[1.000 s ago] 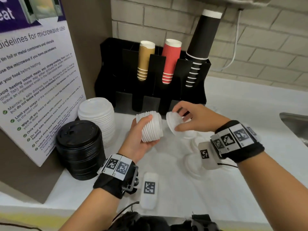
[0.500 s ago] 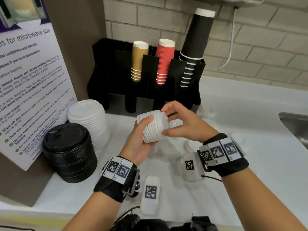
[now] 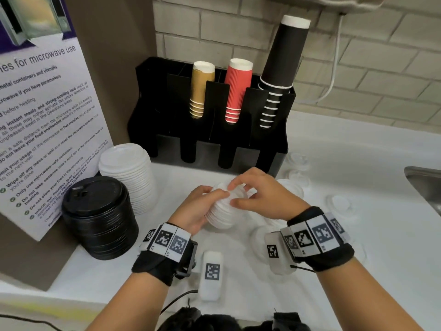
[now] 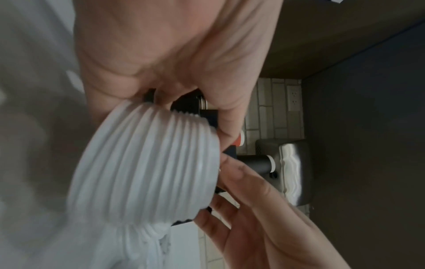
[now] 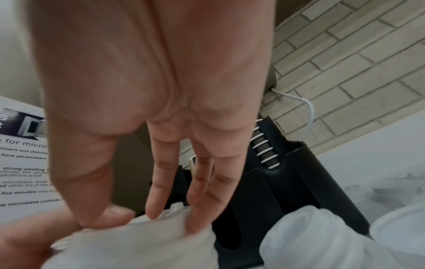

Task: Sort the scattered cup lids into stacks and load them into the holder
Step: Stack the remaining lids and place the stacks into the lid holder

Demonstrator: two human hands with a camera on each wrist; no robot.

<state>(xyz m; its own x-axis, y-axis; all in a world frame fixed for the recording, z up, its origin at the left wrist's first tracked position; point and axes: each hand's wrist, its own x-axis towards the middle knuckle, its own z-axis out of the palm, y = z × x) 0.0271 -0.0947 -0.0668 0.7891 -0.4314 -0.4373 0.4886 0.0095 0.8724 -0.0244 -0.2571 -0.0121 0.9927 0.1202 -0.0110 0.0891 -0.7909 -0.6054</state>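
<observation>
1. White counter [image 3: 334, 247], under both hands.
2. Black cup holder [image 3: 276, 139] standing at the back, beyond the fingertips.
3. Stack of black lids [image 3: 100, 218] left of the left hand [image 3: 198, 209], touching a stack of white lids [image 3: 128, 173] behind it.
4. Loose clear lids [image 3: 341, 204] scattered right of the right hand [image 3: 260, 194], some nearer the holder.

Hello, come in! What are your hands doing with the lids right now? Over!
Left hand grips small stack of white plastic lids. Right hand presses its top. Black cup holder ahead, path open. Loose clear lids still on counter.
</observation>
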